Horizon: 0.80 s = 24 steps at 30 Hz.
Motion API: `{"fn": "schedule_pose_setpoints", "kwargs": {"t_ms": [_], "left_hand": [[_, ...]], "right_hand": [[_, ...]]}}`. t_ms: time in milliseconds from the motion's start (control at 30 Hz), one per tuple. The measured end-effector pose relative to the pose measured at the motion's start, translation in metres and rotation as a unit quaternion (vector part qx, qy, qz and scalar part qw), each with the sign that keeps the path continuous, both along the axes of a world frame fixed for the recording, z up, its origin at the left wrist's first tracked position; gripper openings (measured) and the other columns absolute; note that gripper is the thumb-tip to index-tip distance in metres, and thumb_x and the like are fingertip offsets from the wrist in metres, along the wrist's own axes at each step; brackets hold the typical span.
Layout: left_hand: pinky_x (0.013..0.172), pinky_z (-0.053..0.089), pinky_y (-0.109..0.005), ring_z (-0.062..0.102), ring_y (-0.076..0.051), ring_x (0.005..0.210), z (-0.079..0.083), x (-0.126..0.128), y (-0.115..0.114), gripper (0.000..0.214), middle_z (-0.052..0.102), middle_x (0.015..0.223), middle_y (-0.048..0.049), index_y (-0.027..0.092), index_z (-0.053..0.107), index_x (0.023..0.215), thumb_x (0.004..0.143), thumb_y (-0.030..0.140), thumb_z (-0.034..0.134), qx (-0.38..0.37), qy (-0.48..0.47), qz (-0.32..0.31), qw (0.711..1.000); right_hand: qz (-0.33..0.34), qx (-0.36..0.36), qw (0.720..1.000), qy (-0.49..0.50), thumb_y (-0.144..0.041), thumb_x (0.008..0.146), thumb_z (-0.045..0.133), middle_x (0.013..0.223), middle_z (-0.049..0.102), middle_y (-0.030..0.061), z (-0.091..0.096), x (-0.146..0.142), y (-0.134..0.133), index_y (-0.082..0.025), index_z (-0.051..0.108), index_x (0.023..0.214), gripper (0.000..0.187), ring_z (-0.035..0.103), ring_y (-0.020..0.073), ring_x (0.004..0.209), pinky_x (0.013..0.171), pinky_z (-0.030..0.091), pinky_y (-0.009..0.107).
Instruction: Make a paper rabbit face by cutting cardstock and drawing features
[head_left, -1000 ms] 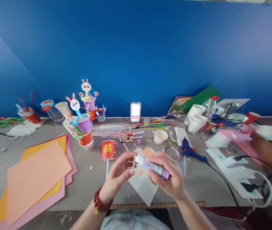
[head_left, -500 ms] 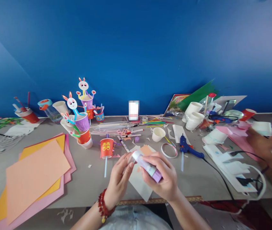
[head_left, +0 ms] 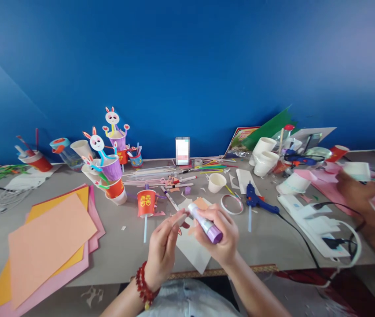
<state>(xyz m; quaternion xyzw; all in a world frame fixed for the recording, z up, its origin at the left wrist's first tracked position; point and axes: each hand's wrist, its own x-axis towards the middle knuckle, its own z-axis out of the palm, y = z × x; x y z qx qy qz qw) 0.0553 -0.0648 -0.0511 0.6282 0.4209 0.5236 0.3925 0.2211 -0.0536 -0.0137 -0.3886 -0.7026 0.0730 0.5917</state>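
My right hand (head_left: 223, 233) is closed around a purple-and-white glue stick (head_left: 213, 232), its white end pointing up and to the left. My left hand (head_left: 163, 240) pinches a small pale paper cutout (head_left: 181, 219), mostly hidden by the fingers, with a bit of red and black showing below. The glue stick's white end is close to the cutout; whether they touch I cannot tell. Beneath both hands lies a sheet of white paper (head_left: 198, 257), with a peach paper scrap (head_left: 201, 203) on its far part. Left of my hands is a red paper cup (head_left: 146, 203) with gold characters.
Coloured paper sheets (head_left: 49, 246) are stacked at left, near rabbit-decorated cups (head_left: 111, 169). A blue glue gun (head_left: 258, 200), tape roll (head_left: 232, 204), white cup (head_left: 217, 182) and power strip (head_left: 313, 226) are at right. Another person's hand (head_left: 355, 193) works at far right.
The glue stick has tilted, so its purple base faces me more, and its white end has moved slightly right and up. My left hand has turned the cutout, showing a red part.
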Motion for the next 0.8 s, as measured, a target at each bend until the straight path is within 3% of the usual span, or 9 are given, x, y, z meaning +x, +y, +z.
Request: {"fn": "schedule_pose_setpoints", "kwargs": {"t_ms": [167,367,567,800], "left_hand": [[0.092,0.052,-0.032,0.068,-0.023,0.097,0.004,-0.001,0.003,0.038,0.074,0.111,-0.0090,0.022,0.065,0.130,0.101,0.037,0.047,-0.037,-0.016,0.011,0.999],[0.101,0.049,-0.036,0.065,-0.027,0.114,0.002,0.004,-0.001,0.036,0.069,0.125,-0.0094,0.023,0.066,0.129,0.100,0.035,0.049,-0.015,-0.022,-0.026,0.999],[0.095,0.051,-0.034,0.068,-0.025,0.103,-0.002,0.001,-0.005,0.034,0.070,0.124,-0.0095,0.021,0.068,0.126,0.099,0.034,0.051,-0.028,-0.020,0.012,0.999],[0.099,0.050,-0.033,0.068,-0.024,0.107,0.003,0.001,-0.003,0.035,0.067,0.130,-0.0089,0.023,0.066,0.129,0.100,0.033,0.049,-0.011,-0.009,-0.015,1.000]], "right_hand": [[0.016,0.015,1.000,0.019,-0.010,0.077,0.063,0.069,0.061,0.0013,0.009,-0.004,-0.006,-0.024,0.064,0.098,0.026,0.056,0.0184,0.059,0.056,0.051,0.031],[0.035,-0.006,0.999,0.035,-0.012,0.077,0.063,0.068,0.058,0.0003,0.010,-0.015,-0.010,-0.024,0.063,0.092,0.020,0.056,0.0165,0.057,0.052,0.049,0.028],[0.029,-0.026,0.999,0.023,-0.013,0.076,0.063,0.065,0.058,-0.0001,0.005,-0.010,-0.008,-0.024,0.062,0.090,0.017,0.053,0.0166,0.055,0.051,0.048,0.029],[0.054,-0.009,0.998,0.019,-0.012,0.075,0.062,0.066,0.055,-0.0008,0.008,-0.013,-0.008,-0.023,0.062,0.089,0.017,0.051,0.0150,0.054,0.050,0.044,0.028]]}}
